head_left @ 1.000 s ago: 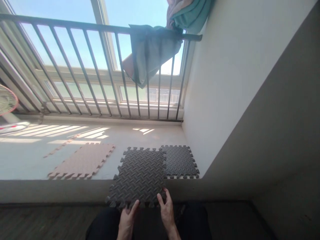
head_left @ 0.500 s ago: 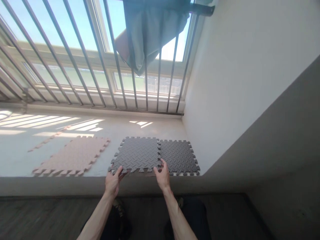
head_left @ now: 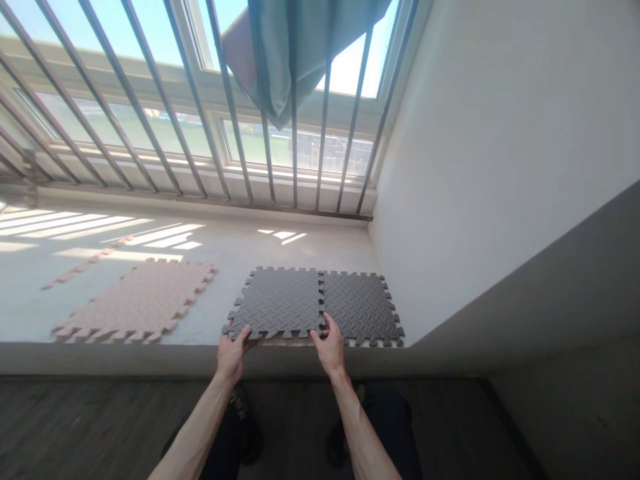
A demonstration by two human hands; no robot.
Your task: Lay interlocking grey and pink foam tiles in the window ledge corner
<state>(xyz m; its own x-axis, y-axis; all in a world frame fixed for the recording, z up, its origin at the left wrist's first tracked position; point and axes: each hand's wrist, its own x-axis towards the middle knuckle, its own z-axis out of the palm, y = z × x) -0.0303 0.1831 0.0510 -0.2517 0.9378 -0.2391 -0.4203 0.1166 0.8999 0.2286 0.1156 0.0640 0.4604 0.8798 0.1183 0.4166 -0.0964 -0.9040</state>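
Foam puzzle tile (head_left: 280,300): at near edge of the window ledge (head_left: 240,247), left of second gray tile (head_left: 359,308).
Left hand (head_left: 232,355): you grasp its near left corner.
Right hand (head_left: 330,345): you grasp its near right corner.

No lettering, label, brand, number or sign can be read anywhere in view.
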